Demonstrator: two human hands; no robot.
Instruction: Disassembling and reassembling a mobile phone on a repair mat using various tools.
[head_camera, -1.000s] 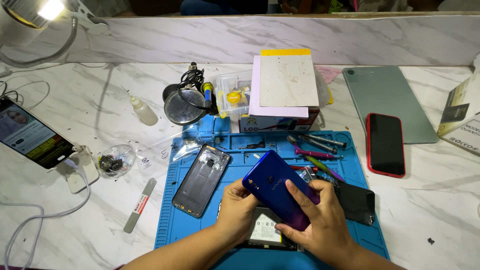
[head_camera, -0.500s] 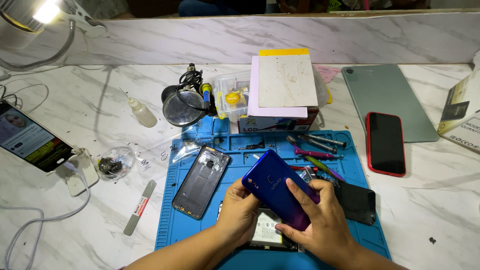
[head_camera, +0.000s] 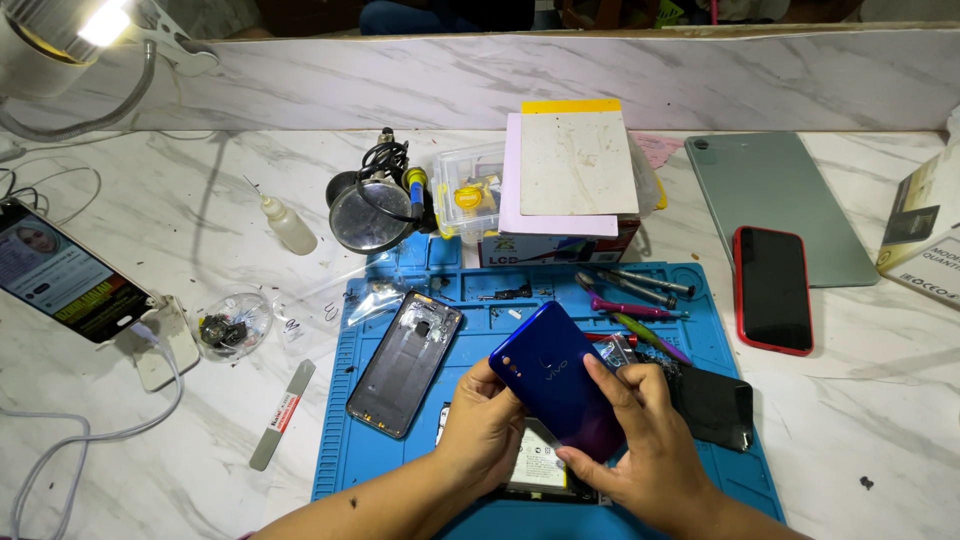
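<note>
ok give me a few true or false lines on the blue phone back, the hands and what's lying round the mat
1. Both hands hold the blue phone back. True: the left hand grips its near side and the right hand its lower end.
2. The grey phone frame lies off the mat. False: it lies on the blue mat, left of the hands.
3. The red-edged phone lies on the marble, right of the mat. True.
4. The lamp is off. False: it shines.
5. The small squeeze bottle stands on the mat. False: it is on the marble.
</note>
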